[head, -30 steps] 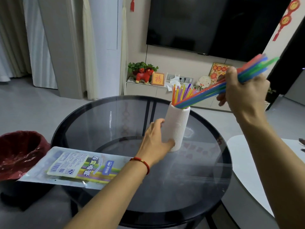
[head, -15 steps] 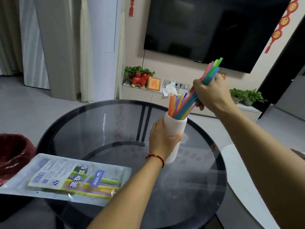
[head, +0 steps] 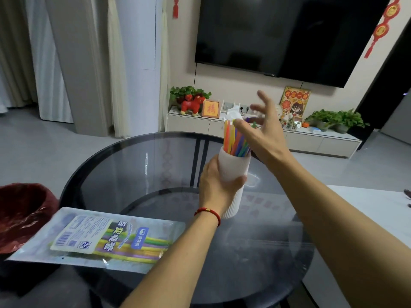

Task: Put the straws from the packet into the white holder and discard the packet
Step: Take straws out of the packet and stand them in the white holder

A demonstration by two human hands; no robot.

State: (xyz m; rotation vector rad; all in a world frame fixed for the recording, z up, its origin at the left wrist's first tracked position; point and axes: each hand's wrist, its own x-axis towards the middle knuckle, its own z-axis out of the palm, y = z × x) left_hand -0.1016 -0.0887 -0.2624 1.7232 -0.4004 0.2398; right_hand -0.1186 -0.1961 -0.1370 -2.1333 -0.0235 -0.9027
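Straws (head: 234, 138) standing in white holder (head: 233, 167) on glass table (head: 133, 165). Left hand (head: 216, 185) gripping holder, right hand (head: 263, 130) spread, holding nothing. Packet (head: 100, 238) lying near red bin (head: 22, 210); advising steadying holder, tapping tops level.

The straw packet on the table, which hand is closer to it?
Left. The left hand grips the white holder just right of the packet; the right hand is open above the straws, farther away.
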